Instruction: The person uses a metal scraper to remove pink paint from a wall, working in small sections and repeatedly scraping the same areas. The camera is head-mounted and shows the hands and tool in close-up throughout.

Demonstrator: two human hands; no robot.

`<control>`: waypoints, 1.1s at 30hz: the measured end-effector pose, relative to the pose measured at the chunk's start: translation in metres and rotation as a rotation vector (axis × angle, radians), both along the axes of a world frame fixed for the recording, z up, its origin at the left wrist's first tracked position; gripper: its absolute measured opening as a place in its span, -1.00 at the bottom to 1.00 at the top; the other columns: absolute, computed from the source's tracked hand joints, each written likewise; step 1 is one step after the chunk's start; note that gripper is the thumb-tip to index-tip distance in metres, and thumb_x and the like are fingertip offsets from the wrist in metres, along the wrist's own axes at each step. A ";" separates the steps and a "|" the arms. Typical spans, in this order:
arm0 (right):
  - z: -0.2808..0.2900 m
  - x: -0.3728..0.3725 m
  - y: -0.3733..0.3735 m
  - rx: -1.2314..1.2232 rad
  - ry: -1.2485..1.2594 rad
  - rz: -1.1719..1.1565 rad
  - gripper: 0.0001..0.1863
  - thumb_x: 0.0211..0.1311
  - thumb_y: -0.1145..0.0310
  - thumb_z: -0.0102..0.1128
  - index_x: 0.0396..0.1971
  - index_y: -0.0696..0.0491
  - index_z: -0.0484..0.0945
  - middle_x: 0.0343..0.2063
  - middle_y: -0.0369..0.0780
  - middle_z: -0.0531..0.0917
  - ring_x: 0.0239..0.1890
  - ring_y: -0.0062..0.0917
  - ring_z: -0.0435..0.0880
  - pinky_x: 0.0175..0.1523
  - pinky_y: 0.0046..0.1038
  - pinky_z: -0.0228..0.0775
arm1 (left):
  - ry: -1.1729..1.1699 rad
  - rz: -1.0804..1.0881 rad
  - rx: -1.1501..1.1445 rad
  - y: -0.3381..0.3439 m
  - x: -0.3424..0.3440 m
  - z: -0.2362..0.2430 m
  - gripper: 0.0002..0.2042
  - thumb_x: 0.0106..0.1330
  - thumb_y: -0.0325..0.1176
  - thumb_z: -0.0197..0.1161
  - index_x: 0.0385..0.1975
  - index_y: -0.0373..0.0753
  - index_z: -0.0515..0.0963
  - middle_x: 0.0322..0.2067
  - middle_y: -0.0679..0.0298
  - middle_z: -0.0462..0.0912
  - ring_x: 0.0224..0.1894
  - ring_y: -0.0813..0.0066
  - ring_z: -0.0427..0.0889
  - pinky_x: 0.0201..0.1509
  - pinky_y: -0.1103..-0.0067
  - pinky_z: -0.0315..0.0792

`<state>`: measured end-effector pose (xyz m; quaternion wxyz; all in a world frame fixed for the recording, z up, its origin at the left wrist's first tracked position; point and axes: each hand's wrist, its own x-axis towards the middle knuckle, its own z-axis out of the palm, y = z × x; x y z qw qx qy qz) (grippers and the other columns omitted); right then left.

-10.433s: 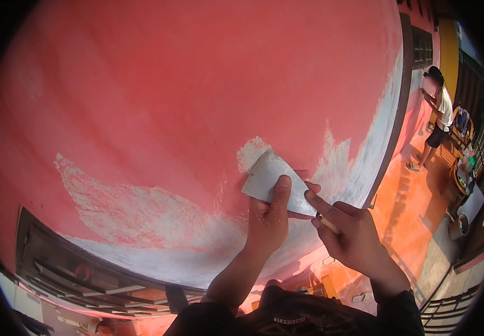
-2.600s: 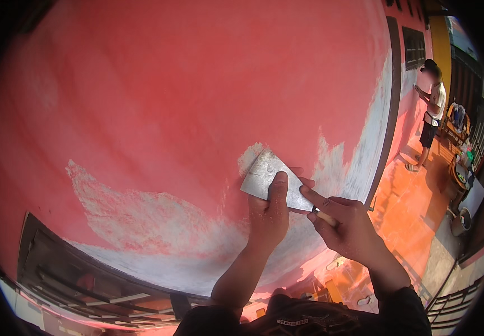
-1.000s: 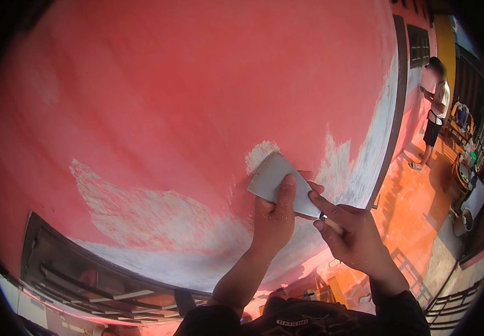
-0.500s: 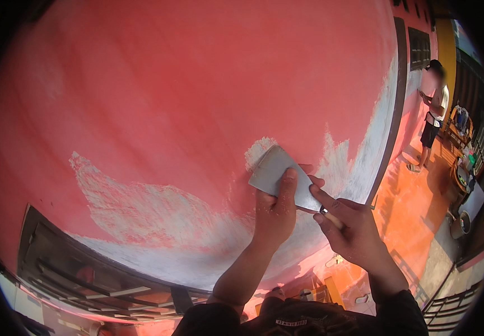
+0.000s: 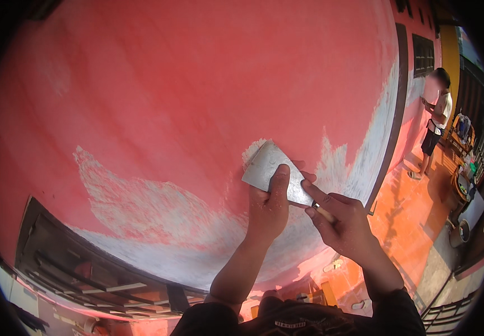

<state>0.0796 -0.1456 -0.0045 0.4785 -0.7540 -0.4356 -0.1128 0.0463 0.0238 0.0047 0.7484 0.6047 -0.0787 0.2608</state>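
Note:
A putty knife (image 5: 268, 162) with a broad metal blade and a pale handle lies tilted against or close to the pink wall (image 5: 197, 84). My left hand (image 5: 271, 207) grips the blade from below, thumb pressed flat on its face. Closed round the handle is my right hand (image 5: 343, 221), its index finger stretched along toward the blade. Just past the blade's upper edge, a small scraped patch (image 5: 253, 150) shows pale. Whether the blade edge touches the wall, I cannot tell.
A larger scraped patch (image 5: 141, 207) spreads at lower left, above a dark-framed window (image 5: 102, 269). Another person (image 5: 437, 117) stands at the right by the wall, on the orange floor (image 5: 404, 213). Chairs (image 5: 462, 134) and a bucket (image 5: 459, 232) stand farther right.
Both hands and the putty knife have shifted slightly left in the picture, and the blade now catches more light. My grip is the same. The other person's head has turned or lifted a little.

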 end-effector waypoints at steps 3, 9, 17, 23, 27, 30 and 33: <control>-0.004 -0.002 -0.002 -0.006 0.012 0.008 -0.48 0.25 0.49 0.29 0.24 0.04 0.54 -0.64 -0.14 0.56 -0.59 -0.36 0.57 -0.42 -0.39 0.38 | 0.025 0.029 -0.016 -0.006 -0.003 -0.001 -0.70 0.59 -0.28 -0.07 0.00 -0.41 0.45 -0.16 0.10 0.66 -0.15 0.32 0.76 -0.31 0.50 0.74; 0.011 0.003 0.004 -0.039 0.008 0.012 -0.48 0.24 0.49 0.30 0.24 0.03 0.54 -0.63 -0.12 0.57 -0.58 -0.36 0.60 -0.40 -0.40 0.41 | 0.017 0.047 -0.014 0.004 -0.001 0.006 -0.70 0.60 -0.27 -0.07 0.01 -0.40 0.46 -0.25 0.09 0.71 -0.19 0.37 0.75 -0.31 0.55 0.72; 0.012 0.004 0.004 -0.001 -0.063 0.017 -0.48 0.26 0.41 0.28 0.25 0.01 0.53 -0.68 -0.15 0.51 -0.64 -0.29 0.57 -0.48 -0.35 0.40 | 0.002 0.038 -0.016 0.003 -0.002 0.008 -0.68 0.60 -0.25 -0.07 0.01 -0.40 0.46 -0.25 0.08 0.71 -0.19 0.38 0.75 -0.33 0.55 0.71; 0.010 0.005 0.003 -0.010 -0.093 0.029 -0.45 0.25 0.42 0.28 0.27 0.01 0.51 -0.68 -0.16 0.52 -0.65 -0.28 0.56 -0.48 -0.34 0.41 | -0.004 0.031 0.005 0.004 -0.005 0.003 -0.67 0.60 -0.23 -0.07 0.01 -0.41 0.47 -0.25 0.07 0.71 -0.19 0.39 0.75 -0.37 0.55 0.69; 0.011 0.000 -0.002 -0.031 -0.088 0.043 -0.45 0.24 0.43 0.29 0.27 0.00 0.51 -0.67 -0.15 0.53 -0.66 -0.28 0.56 -0.49 -0.34 0.41 | 0.017 0.011 -0.009 0.003 -0.010 0.005 -0.67 0.60 -0.23 -0.07 0.01 -0.40 0.47 -0.25 0.07 0.72 -0.21 0.41 0.75 -0.39 0.54 0.69; 0.008 -0.001 0.004 -0.004 -0.063 0.036 -0.45 0.23 0.47 0.29 0.27 0.01 0.51 -0.66 -0.15 0.54 -0.64 -0.32 0.55 -0.46 -0.37 0.40 | -0.025 0.006 0.020 0.009 -0.005 0.005 -0.67 0.61 -0.23 -0.08 0.01 -0.40 0.47 -0.25 0.06 0.72 -0.24 0.42 0.75 -0.39 0.55 0.68; 0.009 -0.004 0.004 -0.024 -0.014 0.030 -0.44 0.23 0.50 0.29 0.27 0.01 0.51 -0.66 -0.15 0.53 -0.62 -0.35 0.55 -0.44 -0.39 0.39 | -0.010 0.039 -0.024 0.001 -0.008 0.003 -0.72 0.58 -0.26 -0.03 -0.04 -0.36 0.50 -0.28 0.07 0.72 -0.32 0.41 0.73 -0.48 0.52 0.61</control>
